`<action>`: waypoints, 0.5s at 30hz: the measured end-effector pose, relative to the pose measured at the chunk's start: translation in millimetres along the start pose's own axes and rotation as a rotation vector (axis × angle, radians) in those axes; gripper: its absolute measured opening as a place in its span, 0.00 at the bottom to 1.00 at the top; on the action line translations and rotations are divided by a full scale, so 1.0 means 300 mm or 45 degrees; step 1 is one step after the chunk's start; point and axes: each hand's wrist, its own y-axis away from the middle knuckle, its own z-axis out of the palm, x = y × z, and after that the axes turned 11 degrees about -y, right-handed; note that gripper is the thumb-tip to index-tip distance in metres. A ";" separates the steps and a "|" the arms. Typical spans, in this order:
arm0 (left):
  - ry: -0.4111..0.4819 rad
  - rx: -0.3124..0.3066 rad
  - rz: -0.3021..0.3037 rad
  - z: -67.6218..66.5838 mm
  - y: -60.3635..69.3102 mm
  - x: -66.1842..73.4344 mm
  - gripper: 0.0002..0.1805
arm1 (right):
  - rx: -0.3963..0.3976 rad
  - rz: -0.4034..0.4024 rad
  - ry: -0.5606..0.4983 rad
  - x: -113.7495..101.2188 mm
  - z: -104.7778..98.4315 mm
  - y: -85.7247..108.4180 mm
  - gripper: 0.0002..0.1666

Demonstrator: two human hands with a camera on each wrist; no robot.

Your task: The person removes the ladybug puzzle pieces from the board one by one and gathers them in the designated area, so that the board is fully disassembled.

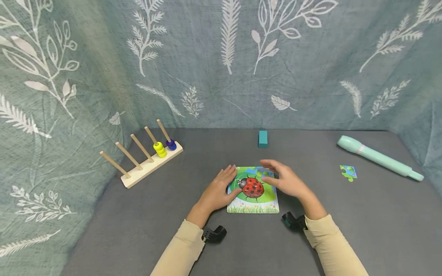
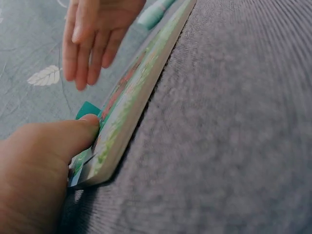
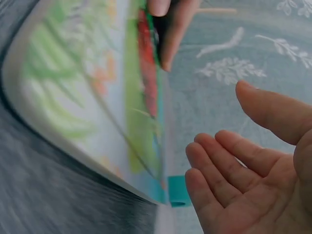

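Note:
A square ladybug puzzle board lies flat on the table in the head view. The left hand rests along its left edge, fingers fairly straight, the thumb on the picture. Over the board's upper right part hovers the right hand, fingers relaxed and apart, holding nothing; it covers that corner. In the left wrist view the left thumb presses on the board. The right wrist view shows the right palm turned toward the board. A loose puzzle piece lies farther right.
A wooden peg rack with yellow and blue rings stands at the left. A teal block sits behind the board. At the right lies a mint green stick-shaped object. Patterned cloth hangs behind the table.

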 end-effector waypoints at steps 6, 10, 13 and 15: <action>-0.002 -0.010 0.007 0.005 -0.001 0.000 0.35 | -0.025 0.105 0.011 0.016 0.039 -0.019 0.32; -0.006 -0.001 -0.006 -0.001 -0.006 -0.002 0.34 | -0.027 0.121 0.072 0.017 0.056 -0.028 0.32; -0.018 -0.024 -0.014 -0.005 -0.007 0.000 0.34 | -0.011 0.114 0.128 0.012 0.068 -0.028 0.32; -0.020 -0.036 -0.021 -0.008 -0.005 0.000 0.34 | 0.001 0.108 0.172 0.008 0.077 -0.029 0.32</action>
